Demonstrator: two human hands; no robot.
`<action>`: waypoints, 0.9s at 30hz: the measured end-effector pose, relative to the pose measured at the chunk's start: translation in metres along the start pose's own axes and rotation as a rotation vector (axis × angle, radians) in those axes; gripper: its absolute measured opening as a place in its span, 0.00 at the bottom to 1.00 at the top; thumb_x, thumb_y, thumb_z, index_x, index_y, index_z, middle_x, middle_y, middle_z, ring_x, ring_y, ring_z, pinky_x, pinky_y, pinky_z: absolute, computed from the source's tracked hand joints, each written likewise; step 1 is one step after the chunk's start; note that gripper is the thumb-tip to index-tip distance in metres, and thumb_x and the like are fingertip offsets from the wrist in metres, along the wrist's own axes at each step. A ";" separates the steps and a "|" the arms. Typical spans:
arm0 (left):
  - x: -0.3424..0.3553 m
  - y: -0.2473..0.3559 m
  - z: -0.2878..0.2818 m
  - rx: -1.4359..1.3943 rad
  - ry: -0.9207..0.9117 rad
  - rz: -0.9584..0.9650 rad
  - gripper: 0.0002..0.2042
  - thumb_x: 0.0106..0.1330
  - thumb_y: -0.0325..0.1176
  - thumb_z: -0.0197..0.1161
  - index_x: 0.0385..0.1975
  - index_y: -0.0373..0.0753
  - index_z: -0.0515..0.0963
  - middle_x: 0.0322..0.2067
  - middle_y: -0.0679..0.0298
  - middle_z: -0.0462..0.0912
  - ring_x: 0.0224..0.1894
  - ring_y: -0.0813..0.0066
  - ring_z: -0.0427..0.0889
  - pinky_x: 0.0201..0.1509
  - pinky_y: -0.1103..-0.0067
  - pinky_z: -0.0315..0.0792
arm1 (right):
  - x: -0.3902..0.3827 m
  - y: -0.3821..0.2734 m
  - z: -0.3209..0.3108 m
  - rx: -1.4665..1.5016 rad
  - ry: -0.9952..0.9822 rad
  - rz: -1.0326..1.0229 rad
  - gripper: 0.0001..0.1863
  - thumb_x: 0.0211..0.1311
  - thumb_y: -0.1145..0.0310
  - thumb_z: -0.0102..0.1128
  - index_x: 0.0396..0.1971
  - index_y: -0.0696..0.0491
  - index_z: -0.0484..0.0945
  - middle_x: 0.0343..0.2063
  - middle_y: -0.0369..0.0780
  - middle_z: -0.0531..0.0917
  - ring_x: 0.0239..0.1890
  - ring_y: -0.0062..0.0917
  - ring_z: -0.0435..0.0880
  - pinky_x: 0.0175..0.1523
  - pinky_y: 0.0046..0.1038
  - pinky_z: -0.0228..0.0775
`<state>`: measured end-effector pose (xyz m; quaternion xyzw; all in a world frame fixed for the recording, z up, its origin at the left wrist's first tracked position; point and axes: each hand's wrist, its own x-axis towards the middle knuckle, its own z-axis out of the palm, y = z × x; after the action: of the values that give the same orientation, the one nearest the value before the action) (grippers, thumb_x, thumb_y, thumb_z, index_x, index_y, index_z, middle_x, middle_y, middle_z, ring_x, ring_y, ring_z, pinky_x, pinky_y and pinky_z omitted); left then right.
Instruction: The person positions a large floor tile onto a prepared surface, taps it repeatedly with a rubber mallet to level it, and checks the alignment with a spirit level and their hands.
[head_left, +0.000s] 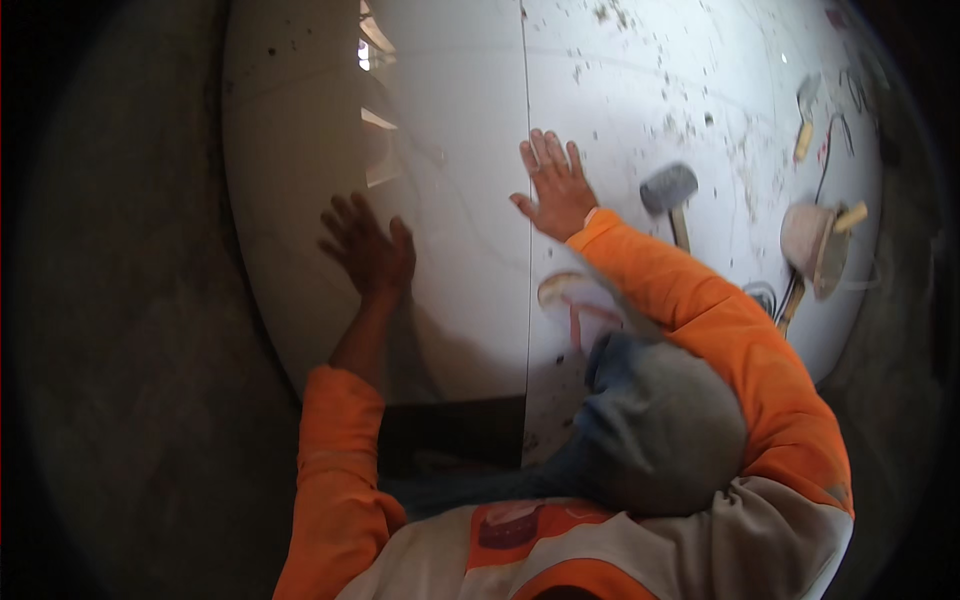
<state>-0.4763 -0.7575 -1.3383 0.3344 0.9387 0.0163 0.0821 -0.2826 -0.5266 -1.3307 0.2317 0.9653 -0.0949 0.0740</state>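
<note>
Beneath my hands lies a large glossy white floor tile (460,320), meeting speckled white tiling (620,110) along a thin straight joint. My left hand (368,248) is over the glossy tile, fingers spread and slightly blurred; I cannot tell whether the palm touches it. Just right of the joint, my right hand (560,190) rests flat with its fingers stretched out. Neither holds anything. A mallet with a dark head (668,188) lies right of my right hand, its handle partly hidden by my orange sleeve (650,270).
At the right stand a bucket (806,238) and a tool with a pale handle (850,217). A trowel (804,120) and a dark cable (826,165) lie farther off. My sandalled foot (590,305) and bent knee (670,420) are on the near right. Dark ground (140,300) borders the tile.
</note>
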 end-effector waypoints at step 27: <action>-0.278 0.027 0.035 -0.108 -0.318 1.273 0.33 0.72 0.49 0.46 0.73 0.43 0.50 0.74 0.62 0.48 0.76 0.60 0.45 0.77 0.55 0.36 | -0.258 0.110 0.007 0.021 -0.027 1.056 0.30 0.56 0.57 0.57 0.57 0.59 0.71 0.49 0.57 0.78 0.54 0.50 0.77 0.60 0.42 0.69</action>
<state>-0.2413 -0.9128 -1.3308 0.8181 0.5318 0.0593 0.2108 -0.0035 -0.5441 -1.3057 0.6858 0.7152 -0.0575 0.1218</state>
